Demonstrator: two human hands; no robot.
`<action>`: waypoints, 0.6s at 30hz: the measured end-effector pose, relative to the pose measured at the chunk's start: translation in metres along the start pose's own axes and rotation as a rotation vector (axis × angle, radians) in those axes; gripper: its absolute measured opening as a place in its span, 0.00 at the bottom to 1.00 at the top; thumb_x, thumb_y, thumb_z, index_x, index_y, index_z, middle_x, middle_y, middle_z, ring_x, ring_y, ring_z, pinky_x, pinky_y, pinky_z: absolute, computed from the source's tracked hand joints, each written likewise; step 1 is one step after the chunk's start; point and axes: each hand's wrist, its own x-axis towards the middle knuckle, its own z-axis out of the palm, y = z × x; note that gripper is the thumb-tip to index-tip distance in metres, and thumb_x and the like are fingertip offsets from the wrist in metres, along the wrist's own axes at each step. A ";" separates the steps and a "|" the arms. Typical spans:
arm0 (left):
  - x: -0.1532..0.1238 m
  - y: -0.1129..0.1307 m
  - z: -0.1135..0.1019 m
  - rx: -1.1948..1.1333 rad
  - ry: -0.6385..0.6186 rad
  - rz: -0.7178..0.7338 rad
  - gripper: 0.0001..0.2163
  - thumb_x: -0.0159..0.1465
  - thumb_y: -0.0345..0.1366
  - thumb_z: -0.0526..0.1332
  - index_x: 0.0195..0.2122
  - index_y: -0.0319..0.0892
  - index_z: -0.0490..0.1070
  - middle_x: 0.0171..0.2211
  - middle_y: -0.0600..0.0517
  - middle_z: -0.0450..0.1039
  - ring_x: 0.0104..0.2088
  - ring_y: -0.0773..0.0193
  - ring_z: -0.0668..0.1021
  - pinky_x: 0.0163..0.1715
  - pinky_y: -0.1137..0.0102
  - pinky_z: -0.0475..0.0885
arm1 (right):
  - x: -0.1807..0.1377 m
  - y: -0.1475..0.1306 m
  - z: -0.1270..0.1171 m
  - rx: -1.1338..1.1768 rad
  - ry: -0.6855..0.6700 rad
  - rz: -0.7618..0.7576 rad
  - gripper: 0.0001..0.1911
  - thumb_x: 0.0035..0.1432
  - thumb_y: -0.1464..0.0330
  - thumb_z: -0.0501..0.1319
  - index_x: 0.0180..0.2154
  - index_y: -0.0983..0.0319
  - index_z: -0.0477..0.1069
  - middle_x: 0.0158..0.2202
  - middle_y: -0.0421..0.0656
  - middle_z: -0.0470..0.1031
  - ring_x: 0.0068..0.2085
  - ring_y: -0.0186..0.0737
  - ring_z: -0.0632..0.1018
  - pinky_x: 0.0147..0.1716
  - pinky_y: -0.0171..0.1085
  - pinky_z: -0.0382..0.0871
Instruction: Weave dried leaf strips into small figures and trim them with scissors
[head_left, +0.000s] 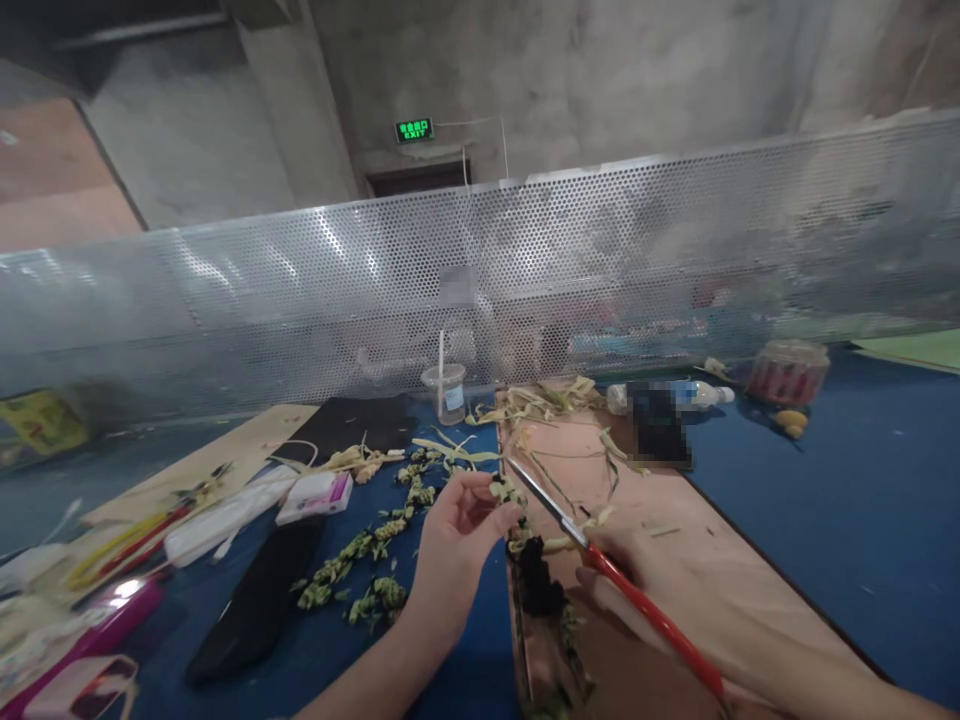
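Observation:
My left hand (448,540) pinches a small pale-green sprig of dried plant (507,490) between thumb and fingers. Wrapped around a pair of red-handled scissors (646,606) is my right hand (667,572), partly blurred. Their narrow silver blades point up and left, with the tip close to the sprig; whether the blades are apart is hard to see. Below the sprig, a dark clump (538,578) lies at the left edge of the brown cardboard (739,560). Cut plant stems with leafy buds (352,560) lie on the blue tabletop left of my left hand.
A clear cup with a straw (448,395) stands before the perforated metal screen (570,250). Dry leaves (551,400) and a plastic bottle (694,393) lie toward the back. A lidded tub (789,372) stands right. Left are a black pouch (259,600) and a white-pink packet (315,497).

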 end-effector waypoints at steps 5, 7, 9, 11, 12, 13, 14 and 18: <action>0.006 -0.007 -0.002 -0.165 -0.044 -0.083 0.08 0.52 0.32 0.67 0.32 0.41 0.69 0.26 0.57 0.71 0.28 0.71 0.73 0.32 0.76 0.69 | 0.003 0.014 0.005 -0.026 0.057 -0.055 0.02 0.51 0.71 0.53 0.30 0.60 0.61 0.24 0.38 0.68 0.25 0.36 0.68 0.23 0.32 0.58; 0.008 -0.009 -0.002 -0.254 -0.106 -0.170 0.06 0.54 0.33 0.65 0.33 0.40 0.70 0.28 0.54 0.73 0.29 0.69 0.74 0.33 0.73 0.70 | 0.005 0.018 0.001 -0.143 0.119 -0.093 0.04 0.50 0.71 0.53 0.31 0.59 0.59 0.27 0.40 0.69 0.27 0.37 0.69 0.24 0.33 0.57; 0.009 -0.011 -0.002 -0.316 -0.167 -0.237 0.06 0.55 0.33 0.64 0.34 0.38 0.71 0.30 0.51 0.74 0.30 0.67 0.75 0.34 0.71 0.70 | 0.008 0.021 -0.005 -0.386 0.209 -0.148 0.05 0.49 0.69 0.55 0.30 0.59 0.58 0.27 0.42 0.68 0.26 0.39 0.69 0.24 0.34 0.55; 0.010 -0.012 -0.001 -0.343 -0.190 -0.256 0.07 0.55 0.32 0.65 0.34 0.38 0.72 0.30 0.50 0.74 0.31 0.66 0.75 0.34 0.71 0.70 | 0.011 0.026 -0.009 -0.637 0.291 -0.216 0.06 0.49 0.66 0.56 0.29 0.59 0.58 0.25 0.42 0.67 0.25 0.40 0.68 0.24 0.34 0.53; 0.010 -0.012 -0.001 -0.350 -0.177 -0.251 0.07 0.54 0.32 0.65 0.34 0.38 0.72 0.30 0.50 0.75 0.31 0.66 0.75 0.33 0.71 0.70 | 0.013 0.029 -0.011 -0.710 0.327 -0.242 0.06 0.49 0.65 0.56 0.29 0.59 0.59 0.24 0.41 0.66 0.25 0.40 0.67 0.24 0.35 0.52; 0.010 -0.013 -0.001 -0.355 -0.155 -0.243 0.08 0.53 0.31 0.66 0.34 0.39 0.72 0.30 0.51 0.75 0.30 0.67 0.75 0.33 0.71 0.70 | 0.014 0.032 -0.011 -0.753 0.353 -0.265 0.06 0.50 0.65 0.55 0.29 0.59 0.59 0.24 0.41 0.65 0.25 0.40 0.67 0.24 0.35 0.52; 0.010 -0.012 0.000 -0.354 -0.135 -0.239 0.08 0.52 0.30 0.67 0.34 0.39 0.73 0.29 0.52 0.74 0.30 0.67 0.75 0.33 0.72 0.70 | 0.015 0.035 -0.010 -0.775 0.379 -0.284 0.05 0.50 0.65 0.55 0.29 0.59 0.59 0.24 0.41 0.65 0.25 0.40 0.67 0.24 0.35 0.52; 0.009 -0.007 0.001 -0.378 -0.177 -0.320 0.07 0.54 0.31 0.66 0.34 0.36 0.74 0.29 0.51 0.74 0.28 0.70 0.73 0.30 0.75 0.68 | 0.019 0.044 -0.008 -0.853 0.398 -0.318 0.06 0.50 0.64 0.54 0.30 0.60 0.60 0.27 0.43 0.65 0.26 0.40 0.66 0.26 0.35 0.53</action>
